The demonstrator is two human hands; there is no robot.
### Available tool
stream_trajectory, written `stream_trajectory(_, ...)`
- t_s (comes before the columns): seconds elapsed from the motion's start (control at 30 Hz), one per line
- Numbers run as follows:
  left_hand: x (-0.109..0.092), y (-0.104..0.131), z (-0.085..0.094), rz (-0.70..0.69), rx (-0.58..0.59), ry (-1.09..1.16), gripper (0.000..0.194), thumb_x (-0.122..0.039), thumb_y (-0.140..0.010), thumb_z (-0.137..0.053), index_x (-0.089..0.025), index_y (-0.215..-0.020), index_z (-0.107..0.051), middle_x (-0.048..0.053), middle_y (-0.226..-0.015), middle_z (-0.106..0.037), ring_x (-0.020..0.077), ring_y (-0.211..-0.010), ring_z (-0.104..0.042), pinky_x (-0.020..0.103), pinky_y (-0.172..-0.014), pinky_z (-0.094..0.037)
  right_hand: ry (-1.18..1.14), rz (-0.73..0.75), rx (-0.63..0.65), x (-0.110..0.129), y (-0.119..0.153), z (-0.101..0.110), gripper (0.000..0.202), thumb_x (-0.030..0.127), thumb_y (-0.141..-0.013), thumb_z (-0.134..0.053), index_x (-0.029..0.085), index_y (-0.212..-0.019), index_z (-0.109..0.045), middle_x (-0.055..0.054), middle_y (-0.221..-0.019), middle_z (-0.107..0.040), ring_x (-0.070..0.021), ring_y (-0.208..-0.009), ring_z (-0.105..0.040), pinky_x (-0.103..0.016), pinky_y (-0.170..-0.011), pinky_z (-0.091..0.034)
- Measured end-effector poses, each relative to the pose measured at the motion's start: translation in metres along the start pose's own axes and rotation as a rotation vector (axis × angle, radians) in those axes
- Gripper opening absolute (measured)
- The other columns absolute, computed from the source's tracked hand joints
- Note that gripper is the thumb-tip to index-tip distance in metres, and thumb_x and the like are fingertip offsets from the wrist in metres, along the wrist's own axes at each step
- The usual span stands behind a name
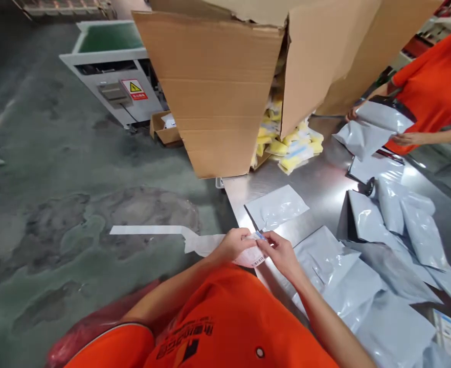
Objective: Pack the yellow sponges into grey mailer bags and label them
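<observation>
In the head view, my left hand pinches a printed shipping label with a barcode, close in front of my body. A pale backing strip trails from the label out to the left over the floor. The fingertips of my right hand are closed on the label's upper right corner. Just beyond my hands, a grey plastic mailer lies flat on the metal table. To the right of my right hand lies a pile of grey mailers.
A large cardboard box stands at the table's far end, with yellow packets spilling from its split corner. At the right, a co-worker in an orange shirt holds grey mailers. A machine with a warning sign stands at far left.
</observation>
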State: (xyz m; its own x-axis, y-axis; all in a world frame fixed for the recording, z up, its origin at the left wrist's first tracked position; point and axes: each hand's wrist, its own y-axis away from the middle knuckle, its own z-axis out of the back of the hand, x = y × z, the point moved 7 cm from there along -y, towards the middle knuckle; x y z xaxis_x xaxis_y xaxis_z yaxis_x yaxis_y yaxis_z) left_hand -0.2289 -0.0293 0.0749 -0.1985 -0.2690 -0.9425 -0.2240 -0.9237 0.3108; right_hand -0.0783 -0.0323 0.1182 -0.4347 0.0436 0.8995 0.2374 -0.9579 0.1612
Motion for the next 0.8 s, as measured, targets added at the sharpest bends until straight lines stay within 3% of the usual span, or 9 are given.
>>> stream_trajectory(0.1, 0.005, -0.021, 0.002, 0.051, -0.021, -0.106, 0.039, -0.048, -0.073, -0.065, -0.017, -0.055, -0.05, -0.005, -0.055, -0.039, 0.0112, -0.059, -0.043, 0.023, -0.049, -0.028, 0.097, -0.021, -0.029, -0.01, -0.008, 0.015, 0.039, 0.06, -0.08, -0.063, 0.021, -0.079, -0.068, 0.001, -0.063, -0.058, -0.0153, -0.062, -0.051, -0.026, -0.057, -0.042)
stream_trajectory(0.17, 0.01, -0.038, 0.0, 0.064, 0.039, -0.077, 0.035, -0.047, -0.071, -0.068, -0.017, -0.059, -0.054, -0.004, -0.057, -0.044, 0.0123, -0.06, -0.046, 0.023, -0.05, -0.03, 0.129, -0.024, -0.05, -0.018, -0.025, 0.036, 0.036, 0.057, -0.083, -0.06, 0.021, -0.075, -0.065, 0.002, -0.062, -0.057, -0.0149, -0.061, -0.051, -0.026, -0.058, -0.041)
stream_trajectory(0.3, 0.029, -0.081, 0.002, 0.068, 0.197, 0.023, 0.033, -0.03, -0.058, -0.077, -0.015, -0.085, -0.066, 0.0, -0.077, -0.065, 0.0167, -0.072, -0.057, 0.024, -0.06, -0.041, 0.315, -0.076, -0.251, -0.037, -0.089, 0.103, 0.035, 0.052, -0.086, -0.053, 0.02, -0.078, -0.063, 0.001, -0.065, -0.06, -0.0156, -0.063, -0.054, -0.027, -0.061, -0.041)
stream_trajectory(0.4, 0.055, -0.109, 0.018, 0.138, 0.232, 0.02, 0.031, -0.028, -0.058, -0.073, -0.013, -0.084, -0.066, 0.0, -0.075, -0.065, 0.0173, -0.072, -0.058, 0.024, -0.061, -0.042, 0.667, -0.155, -0.292, -0.053, -0.142, 0.133, 0.041, 0.051, -0.09, -0.046, 0.016, -0.096, -0.066, -0.005, -0.083, -0.067, -0.0167, -0.074, -0.06, -0.027, -0.067, -0.04)
stream_trajectory(0.53, 0.09, -0.113, 0.049, 0.24, 0.294, -0.022, 0.027, -0.036, -0.059, -0.074, -0.013, -0.071, -0.065, -0.003, -0.058, -0.058, 0.0131, -0.057, -0.051, 0.022, -0.053, -0.036, 0.984, -0.3, -0.177, -0.084, -0.175, 0.127, 0.048, 0.051, -0.091, -0.057, 0.013, -0.121, -0.063, -0.019, -0.109, -0.068, -0.0299, -0.099, -0.063, -0.041, -0.082, -0.043)
stream_trajectory(0.6, 0.102, -0.097, 0.068, 0.288, 0.326, -0.045, 0.03, -0.04, -0.059, -0.076, -0.014, -0.069, -0.069, -0.003, -0.055, -0.058, 0.013, -0.054, -0.05, 0.023, -0.052, -0.036, 1.047, -0.391, -0.219, -0.096, -0.168, 0.127, 0.068, 0.052, -0.086, -0.065, 0.015, -0.141, -0.05, -0.025, -0.115, -0.065, -0.0377, -0.104, -0.061, -0.051, -0.085, -0.043)
stream_trajectory(0.67, 0.11, -0.076, 0.088, 0.351, 0.309, -0.048, 0.034, -0.046, -0.063, -0.076, -0.015, -0.076, -0.075, -0.001, -0.06, -0.065, 0.015, -0.057, -0.055, 0.024, -0.054, -0.039, 1.04, -0.405, -0.351, -0.1, -0.155, 0.127, 0.087, 0.054, -0.085, -0.065, 0.014, -0.155, -0.03, -0.029, -0.123, -0.061, -0.0419, -0.113, -0.056, -0.056, -0.09, -0.042)
stream_trajectory(0.73, 0.11, -0.06, 0.103, 0.407, 0.263, -0.021, 0.039, -0.051, -0.065, -0.075, -0.018, -0.085, -0.078, 0.001, -0.071, -0.073, 0.019, -0.065, -0.062, 0.026, -0.06, -0.045, 0.988, -0.309, -0.458, -0.097, -0.146, 0.112, 0.088, 0.054, -0.09, -0.058, 0.013, -0.158, -0.021, -0.028, -0.139, -0.051, -0.0421, -0.129, -0.044, -0.057, -0.1, -0.037)
stream_trajectory(0.8, 0.1, -0.056, 0.105, 0.427, 0.246, 0.03, 0.046, -0.056, -0.064, -0.076, -0.019, -0.091, -0.079, 0.003, -0.08, -0.077, 0.023, -0.074, -0.067, 0.03, -0.067, -0.05, 0.903, -0.197, -0.437, -0.093, -0.151, 0.073, 0.074, 0.051, -0.095, -0.049, 0.014, -0.156, -0.028, -0.023, -0.153, -0.039, -0.0398, -0.143, -0.029, -0.059, -0.11, -0.027)
